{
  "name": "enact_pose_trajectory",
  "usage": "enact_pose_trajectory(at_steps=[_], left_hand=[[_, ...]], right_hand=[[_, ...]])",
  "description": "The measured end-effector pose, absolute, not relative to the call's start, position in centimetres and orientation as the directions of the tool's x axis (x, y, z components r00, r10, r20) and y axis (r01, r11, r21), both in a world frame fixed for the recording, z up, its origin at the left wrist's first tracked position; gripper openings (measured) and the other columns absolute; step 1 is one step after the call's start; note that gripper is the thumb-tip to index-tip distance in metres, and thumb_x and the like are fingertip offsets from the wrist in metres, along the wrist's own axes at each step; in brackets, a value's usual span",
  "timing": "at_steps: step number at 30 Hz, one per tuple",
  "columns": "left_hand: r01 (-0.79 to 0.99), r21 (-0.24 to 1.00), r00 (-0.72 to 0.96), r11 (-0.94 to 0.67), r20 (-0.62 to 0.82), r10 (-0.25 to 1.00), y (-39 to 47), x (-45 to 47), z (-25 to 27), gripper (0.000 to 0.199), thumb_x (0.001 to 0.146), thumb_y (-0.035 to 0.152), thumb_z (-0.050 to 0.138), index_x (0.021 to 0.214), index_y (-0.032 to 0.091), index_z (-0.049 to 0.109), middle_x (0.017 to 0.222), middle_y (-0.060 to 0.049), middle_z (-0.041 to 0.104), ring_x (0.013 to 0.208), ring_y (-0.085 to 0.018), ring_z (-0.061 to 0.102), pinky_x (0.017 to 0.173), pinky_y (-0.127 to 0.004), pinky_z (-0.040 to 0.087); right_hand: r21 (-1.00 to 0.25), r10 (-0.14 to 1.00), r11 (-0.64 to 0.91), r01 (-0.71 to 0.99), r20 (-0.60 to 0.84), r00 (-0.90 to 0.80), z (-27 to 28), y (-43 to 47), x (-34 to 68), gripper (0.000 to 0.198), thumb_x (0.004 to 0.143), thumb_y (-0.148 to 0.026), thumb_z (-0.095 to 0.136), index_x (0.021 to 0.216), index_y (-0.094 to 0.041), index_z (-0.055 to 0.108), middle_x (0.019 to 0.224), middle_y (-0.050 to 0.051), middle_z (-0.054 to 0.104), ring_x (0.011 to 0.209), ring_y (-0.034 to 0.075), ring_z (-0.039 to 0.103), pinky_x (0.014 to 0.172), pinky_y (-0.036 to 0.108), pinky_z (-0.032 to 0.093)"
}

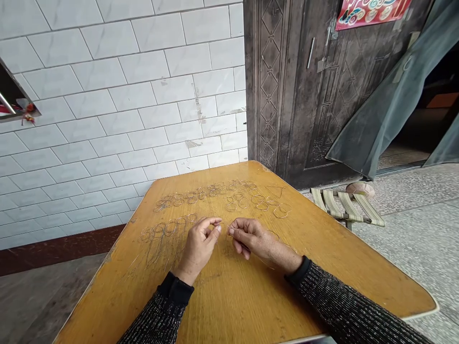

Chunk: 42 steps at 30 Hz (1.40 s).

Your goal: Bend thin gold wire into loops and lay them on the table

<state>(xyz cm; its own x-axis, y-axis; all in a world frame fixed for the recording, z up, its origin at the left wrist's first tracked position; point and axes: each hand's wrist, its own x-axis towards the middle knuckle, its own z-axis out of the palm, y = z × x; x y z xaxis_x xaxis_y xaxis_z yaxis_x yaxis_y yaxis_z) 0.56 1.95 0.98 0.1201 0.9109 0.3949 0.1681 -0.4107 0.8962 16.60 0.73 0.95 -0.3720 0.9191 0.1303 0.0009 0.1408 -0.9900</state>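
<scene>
Over the middle of the table, my left hand is closed, its thumb and index finger pinched at the tips. Close beside it, my right hand pinches a thin wire, which shows as a fine line between the two sets of fingertips. A curved piece of wire shows beyond my right wrist; whether it joins the held wire is unclear. To the left lie bent wire loops with long straight tails. Flower-like wire shapes lie in a row beyond my hands, and looped wire pieces rest nearer the right side.
The wooden table has a pale edge and stands against a white tiled wall. A dark carved door is behind it. On the right are a strapped folding stool, a round ball-like object and a hanging grey-green curtain.
</scene>
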Motion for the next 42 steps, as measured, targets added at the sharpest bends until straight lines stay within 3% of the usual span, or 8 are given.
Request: enact_pose_trajectory(at_steps=[4, 7, 15, 24, 29, 33, 38, 42], left_hand=[[0.199, 0.807, 0.188, -0.556, 0.525, 0.83, 1.7, 0.5, 1.2, 0.015, 0.069, 0.017, 0.064, 0.08, 0.024, 0.071, 0.084, -0.006, 0.064, 0.073, -0.017, 0.054, 0.068, -0.023, 0.041], [0.26, 0.76, 0.241, -0.596, 0.547, 0.802, 1.7, 0.2, 1.0, 0.019, 0.071, 0.015, 0.062, 0.083, 0.026, 0.071, 0.081, -0.006, 0.065, 0.076, -0.017, 0.056, 0.072, -0.023, 0.04], [0.383, 0.691, 0.315, -0.613, 0.526, 0.79, 2.1, -0.8, 0.3, 0.019, 0.071, 0.018, 0.063, 0.087, 0.027, 0.069, 0.079, -0.006, 0.067, 0.067, -0.016, 0.057, 0.063, -0.022, 0.04], [0.53, 0.61, 0.298, -0.589, 0.516, 0.803, 2.2, 0.0, 0.4, 0.025, 0.075, 0.018, 0.054, 0.099, 0.019, 0.062, 0.063, 0.0, 0.061, 0.047, -0.01, 0.048, 0.048, -0.019, 0.037], [0.679, 0.423, 0.315, -0.6, 0.57, 0.759, 2.0, -0.1, 0.7, 0.021, 0.079, 0.018, 0.047, 0.091, 0.018, 0.063, 0.067, -0.002, 0.066, 0.053, -0.011, 0.056, 0.054, -0.02, 0.042], [0.731, 0.28, 0.379, -0.623, 0.592, 0.711, 1.8, -0.1, 0.9, 0.026, 0.084, 0.019, 0.04, 0.096, 0.018, 0.063, 0.068, -0.003, 0.068, 0.058, -0.012, 0.061, 0.057, -0.021, 0.043], [0.774, 0.197, 0.377, -0.602, 0.62, 0.688, 1.7, -0.1, 0.9, 0.029, 0.085, 0.02, 0.039, 0.103, 0.017, 0.061, 0.068, -0.004, 0.069, 0.054, -0.012, 0.06, 0.055, -0.02, 0.042], [0.751, 0.199, 0.379, -0.63, 0.651, 0.658, 1.7, -0.1, 1.1, 0.029, 0.084, 0.017, 0.039, 0.101, 0.017, 0.063, 0.073, -0.006, 0.07, 0.055, -0.012, 0.061, 0.055, -0.02, 0.043]], right_hand=[[-0.989, 0.907, 0.149, 0.019, 0.129, -0.401, 0.7, 0.7, 16.5, 0.025, 0.077, -0.041, 0.051, 0.07, -0.017, 0.047, 0.044, -0.007, 0.051, 0.029, 0.004, 0.04, 0.031, 0.016, 0.029], [-0.989, 0.904, 0.145, 0.04, 0.116, -0.411, 0.7, 0.7, 16.5, 0.025, 0.076, -0.04, 0.052, 0.071, -0.017, 0.047, 0.044, -0.007, 0.051, 0.029, 0.004, 0.039, 0.031, 0.015, 0.028], [-0.996, 0.917, 0.078, 0.047, 0.053, -0.394, 0.9, 0.8, 16.9, 0.02, 0.073, -0.033, 0.054, 0.081, -0.017, 0.044, 0.04, -0.01, 0.049, 0.025, 0.004, 0.035, 0.028, 0.015, 0.024], [-0.994, 0.927, 0.046, -0.103, 0.08, -0.367, 1.4, 0.8, 16.9, 0.026, 0.069, -0.039, 0.056, 0.077, -0.017, 0.044, 0.038, -0.009, 0.048, 0.024, 0.003, 0.032, 0.027, 0.015, 0.02], [-0.993, 0.925, 0.051, -0.105, 0.086, -0.37, 1.3, 0.8, 16.9, 0.029, 0.07, -0.041, 0.056, 0.078, -0.017, 0.043, 0.037, -0.009, 0.049, 0.024, 0.003, 0.032, 0.028, 0.015, 0.019], [-0.994, 0.92, 0.054, -0.093, 0.086, -0.382, 1.2, 0.8, 17.0, 0.027, 0.071, -0.04, 0.055, 0.079, -0.017, 0.043, 0.038, -0.01, 0.049, 0.024, 0.004, 0.032, 0.028, 0.015, 0.021], [-0.994, 0.91, 0.062, -0.088, 0.092, -0.404, 1.2, 0.7, 17.0, 0.023, 0.072, -0.036, 0.053, 0.081, -0.018, 0.043, 0.038, -0.01, 0.049, 0.025, 0.004, 0.032, 0.028, 0.015, 0.022], [-0.995, 0.902, 0.073, -0.063, 0.093, -0.421, 1.4, 0.6, 16.8, 0.021, 0.071, -0.034, 0.052, 0.082, -0.018, 0.042, 0.039, -0.01, 0.049, 0.024, 0.004, 0.032, 0.027, 0.015, 0.022]])
